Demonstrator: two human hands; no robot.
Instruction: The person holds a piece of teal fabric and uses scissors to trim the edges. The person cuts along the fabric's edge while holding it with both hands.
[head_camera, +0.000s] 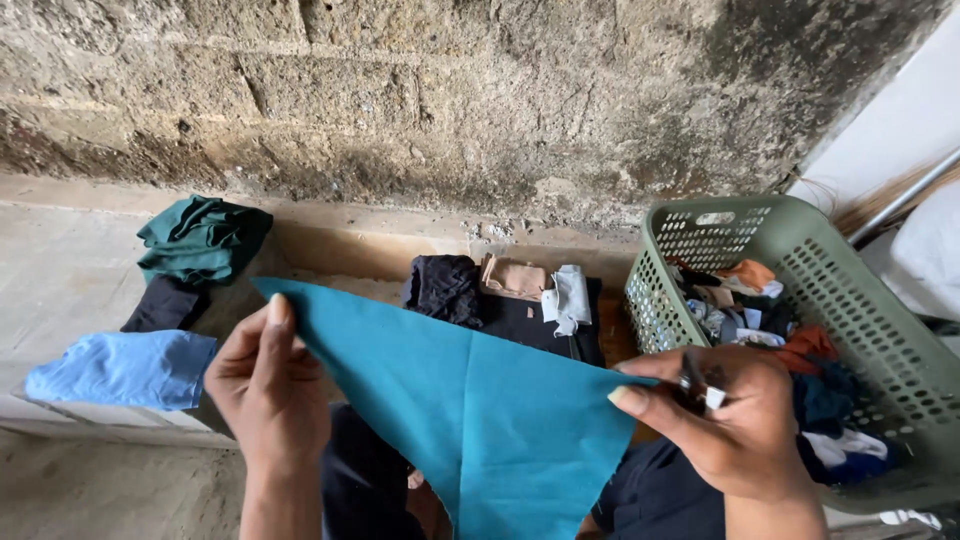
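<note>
A teal cloth (480, 410) hangs stretched in front of me, folded into a triangle with its point down. My left hand (268, 385) pinches its upper left corner. My right hand (735, 415) pinches the right corner; a small dark and white object also sits between its fingers. Behind the cloth a pile of dark, tan and pale grey fabric pieces (510, 300) lies on the floor.
A green plastic basket (860, 300) full of mixed fabric scraps stands at the right. On a concrete ledge at the left lie a light blue cloth (125, 370), a dark green cloth (200, 238) and a black one (165, 305). A rough stone wall runs behind.
</note>
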